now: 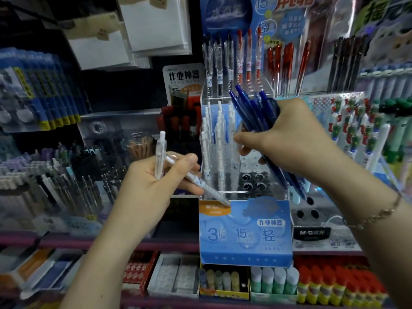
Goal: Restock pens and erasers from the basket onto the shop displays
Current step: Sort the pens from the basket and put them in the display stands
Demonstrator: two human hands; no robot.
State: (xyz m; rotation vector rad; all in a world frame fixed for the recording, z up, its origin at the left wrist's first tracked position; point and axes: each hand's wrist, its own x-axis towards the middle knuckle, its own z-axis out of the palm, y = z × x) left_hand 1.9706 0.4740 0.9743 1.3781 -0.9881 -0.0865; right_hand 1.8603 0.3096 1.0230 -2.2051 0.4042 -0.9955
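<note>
My left hand (145, 181) grips two clear white pens (161, 157), one upright and one slanting down to the right with its tip near the blue display box (245, 235). My right hand (289, 141) clutches a bundle of dark blue pens (252, 108), fanned up and to the left, in front of the clear acrylic pen stand (256, 188). White pens (217, 139) fill the stand's left slots. Empty round holes (253, 181) show at its lower right. No basket or erasers being handled are in view.
Red and black pens (247, 56) hang in the upper display. Other pen racks stand at left (66, 175) and right (356, 126). On the lower shelf sit eraser boxes (176, 275), glue sticks (274, 279) and red-capped glue bottles (338, 284). Notepads (156, 25) hang above.
</note>
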